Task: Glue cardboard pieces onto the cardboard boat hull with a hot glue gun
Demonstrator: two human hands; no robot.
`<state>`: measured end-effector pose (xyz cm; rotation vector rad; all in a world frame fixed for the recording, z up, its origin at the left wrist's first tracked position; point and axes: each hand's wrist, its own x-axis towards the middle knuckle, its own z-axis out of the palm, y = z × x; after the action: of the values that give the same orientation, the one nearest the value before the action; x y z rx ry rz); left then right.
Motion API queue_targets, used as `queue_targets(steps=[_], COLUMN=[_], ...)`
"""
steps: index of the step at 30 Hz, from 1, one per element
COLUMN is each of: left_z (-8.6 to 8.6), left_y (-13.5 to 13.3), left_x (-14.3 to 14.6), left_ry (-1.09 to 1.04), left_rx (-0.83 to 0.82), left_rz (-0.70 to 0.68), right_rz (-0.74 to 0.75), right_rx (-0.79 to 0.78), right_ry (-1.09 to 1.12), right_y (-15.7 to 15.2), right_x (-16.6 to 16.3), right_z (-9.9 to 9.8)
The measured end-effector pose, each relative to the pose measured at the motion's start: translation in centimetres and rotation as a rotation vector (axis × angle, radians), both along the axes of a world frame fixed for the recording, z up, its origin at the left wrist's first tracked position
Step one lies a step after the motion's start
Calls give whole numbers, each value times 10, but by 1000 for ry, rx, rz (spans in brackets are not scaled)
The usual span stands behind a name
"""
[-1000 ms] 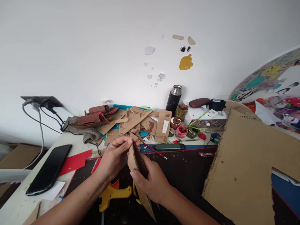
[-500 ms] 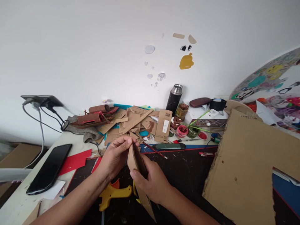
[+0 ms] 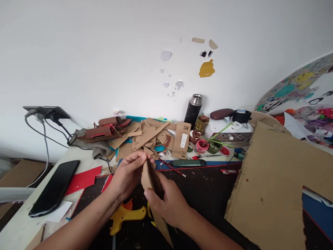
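Both my hands hold a long brown cardboard piece [image 3: 150, 178] on edge above the dark cutting mat [image 3: 208, 191]. My left hand [image 3: 128, 173] pinches its top corner with thumb and fingertips. My right hand [image 3: 169, 201] grips the middle of the strip, fingers wrapped round it. The lower end of the strip [image 3: 162, 225] runs down past my right wrist. A yellow plastic tool [image 3: 125, 215] lies on the mat under my forearms.
A heap of cardboard scraps [image 3: 148, 137] and a brown model boat [image 3: 104, 131] lie behind my hands. A black flask [image 3: 193, 110], paint pots [image 3: 201, 145] and a green knife [image 3: 189, 163] stand to the right. A large cardboard sheet [image 3: 273, 187] fills the right; a phone [image 3: 54, 187] lies left.
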<state>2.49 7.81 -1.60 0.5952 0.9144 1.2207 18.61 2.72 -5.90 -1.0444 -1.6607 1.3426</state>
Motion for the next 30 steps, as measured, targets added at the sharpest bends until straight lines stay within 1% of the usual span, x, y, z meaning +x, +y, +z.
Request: queue_targets(steps=[9, 20, 30], left_z=[-3, -1, -6], left_y=[0, 0, 0], left_x=[0, 0, -1], left_ry=[-6, -2, -14], left_rx=[4, -19, 3], left_rz=[1, 10, 5], right_rz=[-1, 0, 0], right_rx=[-2, 9, 24], right_ry=[-9, -38, -84], right_y=[0, 1, -1], right_x=[0, 1, 0], right_z=[0, 2, -1])
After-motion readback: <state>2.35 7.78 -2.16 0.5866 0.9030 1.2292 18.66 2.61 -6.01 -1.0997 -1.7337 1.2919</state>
